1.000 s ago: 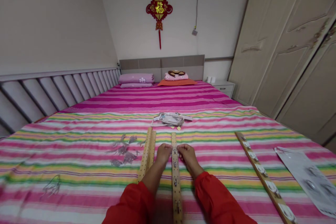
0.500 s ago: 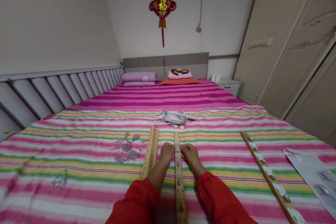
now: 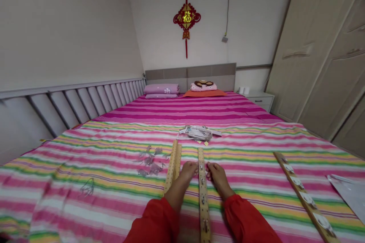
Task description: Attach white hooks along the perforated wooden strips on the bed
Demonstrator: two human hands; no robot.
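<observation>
A narrow wooden strip (image 3: 203,207) with rows of holes lies lengthwise on the striped bedspread in front of me. Several small shiny metal fittings (image 3: 202,180) sit along it. My left hand (image 3: 188,171) is closed at the strip's left edge, beside the far fitting (image 3: 201,167). On the other side, my right hand (image 3: 219,176) has its fingers curled together, just off the right edge. Whether either hand pinches something small cannot be made out. Two more holed wooden strips (image 3: 171,167) lie side by side left of my left hand, partly behind my forearm.
Small clear plastic bags (image 3: 154,169) are scattered to the left, with a thin wire-like tangle (image 3: 87,187) nearer. Beyond the strip lies a plastic packet (image 3: 198,133). A wooden board with metal and white pieces (image 3: 306,197) and a clear sheet (image 3: 349,193) lie right.
The view has shifted, so everything sits further right and slightly lower. My hands have drawn a little apart from the far fitting, the right one now off the strip's edge.
</observation>
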